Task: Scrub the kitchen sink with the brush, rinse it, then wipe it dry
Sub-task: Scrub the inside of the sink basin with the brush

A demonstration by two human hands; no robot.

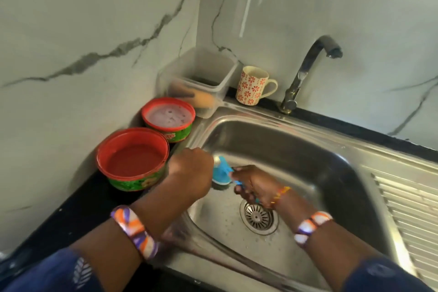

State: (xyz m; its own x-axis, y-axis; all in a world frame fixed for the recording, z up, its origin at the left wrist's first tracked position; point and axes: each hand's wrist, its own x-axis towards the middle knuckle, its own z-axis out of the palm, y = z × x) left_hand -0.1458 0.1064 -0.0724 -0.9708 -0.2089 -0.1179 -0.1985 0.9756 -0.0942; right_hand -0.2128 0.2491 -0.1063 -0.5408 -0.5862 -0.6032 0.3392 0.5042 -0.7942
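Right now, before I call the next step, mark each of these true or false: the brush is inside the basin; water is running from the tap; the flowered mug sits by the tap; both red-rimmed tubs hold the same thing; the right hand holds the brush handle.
1. The blue plastic scrub brush is inside the stainless steel sink. True.
2. Water runs from the curved metal tap. False: no stream shows.
3. The cream mug with red flowers stands left of the tap. True.
4. Both red-rimmed green tubs hold the same thing. False: the far tub holds pale foamy stuff, the near tub shows only red inside.
5. The right hand grips the brush handle. True.
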